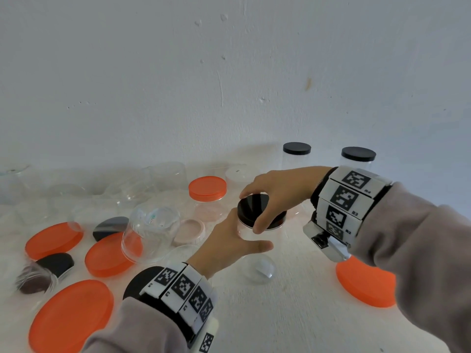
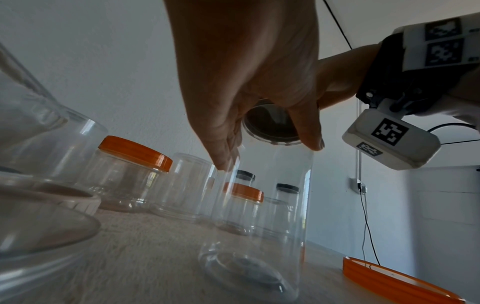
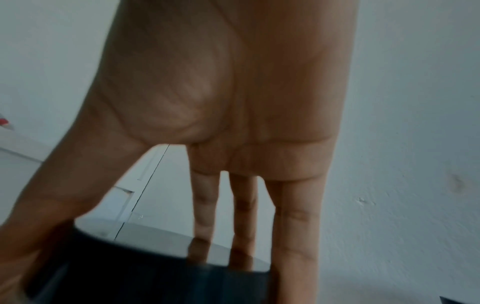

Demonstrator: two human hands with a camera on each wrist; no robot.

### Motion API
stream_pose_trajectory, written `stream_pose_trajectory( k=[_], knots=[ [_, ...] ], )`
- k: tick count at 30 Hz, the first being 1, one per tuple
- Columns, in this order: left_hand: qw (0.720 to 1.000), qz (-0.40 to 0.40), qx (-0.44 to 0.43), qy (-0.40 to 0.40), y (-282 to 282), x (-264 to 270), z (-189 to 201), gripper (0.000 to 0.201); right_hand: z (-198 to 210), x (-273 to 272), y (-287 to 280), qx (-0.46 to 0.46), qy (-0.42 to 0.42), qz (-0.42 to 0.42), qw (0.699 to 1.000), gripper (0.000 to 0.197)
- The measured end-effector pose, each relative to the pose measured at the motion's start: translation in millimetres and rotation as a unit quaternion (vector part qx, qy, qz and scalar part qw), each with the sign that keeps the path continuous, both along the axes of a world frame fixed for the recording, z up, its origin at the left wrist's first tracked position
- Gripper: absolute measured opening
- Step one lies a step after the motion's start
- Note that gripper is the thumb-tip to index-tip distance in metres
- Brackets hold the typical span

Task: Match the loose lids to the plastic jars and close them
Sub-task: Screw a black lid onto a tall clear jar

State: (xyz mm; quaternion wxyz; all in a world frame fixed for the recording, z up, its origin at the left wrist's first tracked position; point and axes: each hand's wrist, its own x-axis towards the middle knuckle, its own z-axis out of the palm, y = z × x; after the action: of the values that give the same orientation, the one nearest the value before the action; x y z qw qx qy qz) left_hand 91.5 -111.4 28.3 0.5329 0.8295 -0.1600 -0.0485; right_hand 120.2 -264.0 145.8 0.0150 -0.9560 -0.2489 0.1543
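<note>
Steadying the clear jar in my left hand, my right hand grips the black lid; seemingly tilted, I'd level it before twisting.

We see a pale, rough-textured worktop running up to a white plaster wall. The wall carries scuffs, small chips and one rusty-brown mark up on the right. From the left wrist view we get a black cable hanging down the wall from a small wall socket, a second black cable crossing the top corner, and a white conduit strip running vertically above the socket. A white panelled surface sits at the right edge of that view; we cannot tell what it belongs to.
</note>
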Motion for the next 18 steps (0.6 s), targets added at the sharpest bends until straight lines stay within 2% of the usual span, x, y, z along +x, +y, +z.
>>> stream_pose_trajectory(
  k=[7,12,18],
  knots=[
    [1.0,-0.002,-0.009,0.006,1,1,-2,0.089,-13,-2,6,-0.022,-0.058,-0.045,0.997,0.075],
    [1.0,0.005,0.0,0.004,1,3,-4,0.087,0,-2,2,-0.026,0.02,-0.013,0.999,0.083],
    [1.0,0.003,0.0,0.002,1,4,-5,0.088,-2,-1,1,0.004,-0.003,-0.014,1.0,0.078]
  ],
)
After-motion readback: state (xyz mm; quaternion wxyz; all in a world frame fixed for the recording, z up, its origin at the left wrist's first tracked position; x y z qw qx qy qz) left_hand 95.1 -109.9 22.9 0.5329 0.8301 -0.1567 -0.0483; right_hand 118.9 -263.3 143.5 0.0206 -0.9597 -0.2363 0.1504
